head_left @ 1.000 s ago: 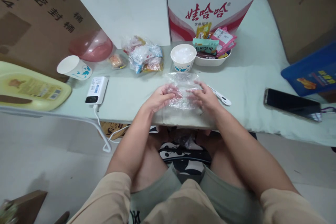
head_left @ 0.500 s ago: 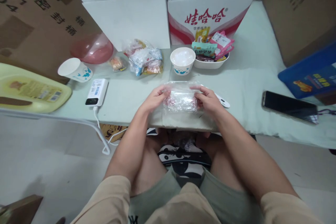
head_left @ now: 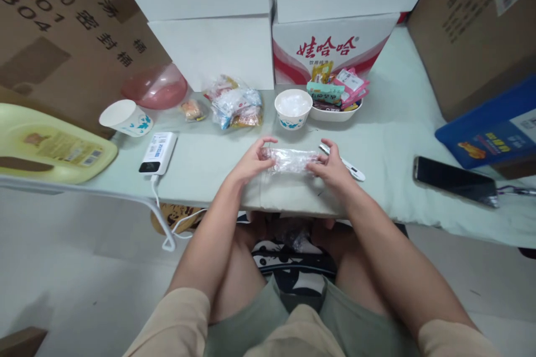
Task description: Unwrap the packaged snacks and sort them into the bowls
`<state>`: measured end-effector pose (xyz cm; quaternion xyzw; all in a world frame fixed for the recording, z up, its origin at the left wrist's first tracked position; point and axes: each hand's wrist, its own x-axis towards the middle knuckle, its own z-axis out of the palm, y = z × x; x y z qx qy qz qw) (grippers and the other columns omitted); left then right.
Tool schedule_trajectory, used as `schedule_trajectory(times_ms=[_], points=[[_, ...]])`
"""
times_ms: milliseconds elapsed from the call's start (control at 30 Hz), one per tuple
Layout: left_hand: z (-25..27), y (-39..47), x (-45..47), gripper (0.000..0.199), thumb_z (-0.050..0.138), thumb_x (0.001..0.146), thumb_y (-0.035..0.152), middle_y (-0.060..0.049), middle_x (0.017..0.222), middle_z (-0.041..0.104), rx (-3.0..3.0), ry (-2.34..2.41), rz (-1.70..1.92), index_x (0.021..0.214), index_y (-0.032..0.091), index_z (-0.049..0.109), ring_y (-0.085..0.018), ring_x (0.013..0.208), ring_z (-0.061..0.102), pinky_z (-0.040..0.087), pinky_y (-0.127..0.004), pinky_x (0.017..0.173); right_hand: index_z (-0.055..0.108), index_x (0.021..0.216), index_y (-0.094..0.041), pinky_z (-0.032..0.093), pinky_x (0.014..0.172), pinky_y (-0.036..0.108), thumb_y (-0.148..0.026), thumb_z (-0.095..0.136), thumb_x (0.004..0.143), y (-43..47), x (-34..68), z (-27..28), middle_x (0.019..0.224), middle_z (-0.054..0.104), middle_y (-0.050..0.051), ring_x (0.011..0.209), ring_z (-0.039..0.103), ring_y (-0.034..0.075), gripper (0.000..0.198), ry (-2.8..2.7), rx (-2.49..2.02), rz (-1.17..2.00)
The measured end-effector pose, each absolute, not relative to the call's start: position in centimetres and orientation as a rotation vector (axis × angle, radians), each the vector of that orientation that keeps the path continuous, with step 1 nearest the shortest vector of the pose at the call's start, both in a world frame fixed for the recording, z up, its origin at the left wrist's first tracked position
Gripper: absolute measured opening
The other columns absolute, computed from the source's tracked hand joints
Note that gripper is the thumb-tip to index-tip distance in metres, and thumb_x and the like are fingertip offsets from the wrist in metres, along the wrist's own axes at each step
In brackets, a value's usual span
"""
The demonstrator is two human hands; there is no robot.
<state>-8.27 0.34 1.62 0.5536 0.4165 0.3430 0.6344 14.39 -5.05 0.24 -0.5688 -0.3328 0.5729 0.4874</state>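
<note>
A crinkled clear plastic packet [head_left: 291, 160] lies stretched between my two hands, just above the near part of the table; what is inside it I cannot make out. My left hand [head_left: 256, 160] grips its left end, thumb in front and index finger raised behind. At the right end my right hand [head_left: 330, 164] pinches it with thumb and fingers. Partly behind my right hand lies a white utility knife [head_left: 354, 170]. Just beyond the packet stands a paper cup [head_left: 293, 117] with clear plastic inside.
Wrapped snacks fill a white bowl [head_left: 337, 115]; a bag of snacks [head_left: 237, 103], a small wrapped bun [head_left: 191, 109] and a tipped paper cup [head_left: 125, 118] sit left. A power bank [head_left: 158, 153], a yellow bottle [head_left: 54, 145] and a phone [head_left: 454, 180] flank my arms. Boxes [head_left: 218, 53] wall the back.
The loose clear film that stood out around the packet is now drawn in, making it narrower. My fingers have shifted to its ends. The view has tilted slightly up.
</note>
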Motion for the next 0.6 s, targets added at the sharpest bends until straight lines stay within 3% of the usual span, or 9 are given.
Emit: schedule_trajectory(times_ms=[67, 133, 200, 267, 333, 400, 433, 533, 600], points=[[1.6, 0.3, -8.4, 0.070, 0.081, 0.058, 0.019, 0.003, 0.087, 0.064, 1.231, 0.972, 0.862, 0.122, 0.025, 0.054, -0.010, 0.072, 0.063, 0.048, -0.021, 0.067, 0.045, 0.119, -0.026, 0.040, 0.062, 0.024, -0.032, 0.078, 0.050, -5.2, 14.1, 0.1, 0.078, 0.061, -0.008, 0.064, 0.054, 0.012, 0.077, -0.752, -1.371, 1.334], [1.5, -0.1, -8.6, 0.056, 0.083, 0.058, 0.023, 0.000, 0.093, 0.065, 1.225, 1.065, 1.016, 0.108, 0.022, 0.057, -0.011, 0.077, 0.064, 0.050, -0.024, 0.072, 0.053, 0.097, -0.022, 0.036, 0.062, 0.024, -0.038, 0.074, 0.055, -5.3, 14.0, 0.3, 0.071, 0.057, -0.007, 0.063, 0.049, 0.011, 0.049, -0.724, -1.365, 1.218], [1.3, -0.8, -8.5, 0.033, 0.080, 0.066, 0.033, 0.001, 0.080, 0.063, 1.272, 1.172, 1.132, 0.087, 0.019, 0.059, -0.011, 0.071, 0.061, 0.049, -0.025, 0.071, 0.053, 0.078, -0.022, 0.034, 0.062, 0.025, -0.041, 0.069, 0.061, -5.6, 13.9, 0.9, 0.065, 0.051, -0.007, 0.061, 0.043, 0.011, 0.031, -0.811, -1.390, 1.077], [1.1, -1.9, -7.9, 0.030, 0.075, 0.073, 0.041, -0.001, 0.073, 0.063, 1.330, 1.191, 1.136, 0.081, 0.018, 0.059, -0.014, 0.071, 0.062, 0.049, -0.028, 0.072, 0.052, 0.072, -0.022, 0.035, 0.067, 0.028, -0.039, 0.065, 0.064, -6.1, 13.5, 1.6, 0.067, 0.053, -0.005, 0.065, 0.045, 0.013, 0.023, -0.994, -1.406, 0.934], [1.0, -2.8, -7.0, 0.040, 0.079, 0.071, 0.045, -0.009, 0.098, 0.070, 1.313, 1.087, 1.093, 0.097, 0.018, 0.063, -0.021, 0.095, 0.067, 0.051, -0.033, 0.084, 0.051, 0.070, -0.023, 0.039, 0.074, 0.030, -0.035, 0.063, 0.067, -6.6, 12.8, 2.3, 0.077, 0.060, -0.002, 0.075, 0.051, 0.016, 0.018, -1.182, -1.365, 0.867], [1.1, -3.4, -6.0, 0.067, 0.086, 0.063, 0.047, -0.013, 0.131, 0.063, 1.237, 0.940, 1.055, 0.119, 0.021, 0.060, -0.027, 0.120, 0.060, 0.049, -0.036, 0.095, 0.050, 0.071, -0.023, 0.041, 0.076, 0.031, -0.034, 0.063, 0.071, -7.1, 11.9, 2.5, 0.080, 0.061, -0.001, 0.078, 0.054, 0.017, 0.017, -1.287, -1.270, 0.957], [1.1, -3.5, -5.5, 0.076, 0.088, 0.061, 0.049, -0.013, 0.136, 0.060, 1.201, 0.882, 1.036, 0.125, 0.021, 0.058, -0.028, 0.123, 0.059, 0.048, -0.037, 0.096, 0.049, 0.073, -0.023, 0.041, 0.074, 0.031, -0.036, 0.063, 0.072, -7.2, 11.4, 2.4, 0.077, 0.060, -0.002, 0.075, 0.053, 0.017, 0.019, -1.280, -1.213, 1.061], [1.5, -3.5, -4.7, 0.068, 0.085, 0.064, 0.055, -0.010, 0.116, 0.070, 1.169, 0.836, 1.010, 0.119, 0.018, 0.065, -0.024, 0.103, 0.065, 0.049, -0.032, 0.087, 0.049, 0.083, -0.024, 0.044, 0.066, 0.030, -0.048, 0.066, 0.073, -7.4, 10.0, 2.0, 0.072, 0.056, -0.004, 0.068, 0.053, 0.016, 0.030, -1.084, -1.126, 1.330], [1.8, -3.5, -4.6, 0.051, 0.082, 0.068, 0.054, -0.006, 0.093, 0.072, 1.180, 0.882, 1.043, 0.102, 0.016, 0.072, -0.017, 0.082, 0.063, 0.048, -0.028, 0.075, 0.050, 0.090, -0.025, 0.047, 0.067, 0.029, -0.050, 0.072, 0.069, -7.2, 9.6, 1.8, 0.082, 0.061, -0.002, 0.074, 0.057, 0.017, 0.040, -0.977, -1.209, 1.225]])
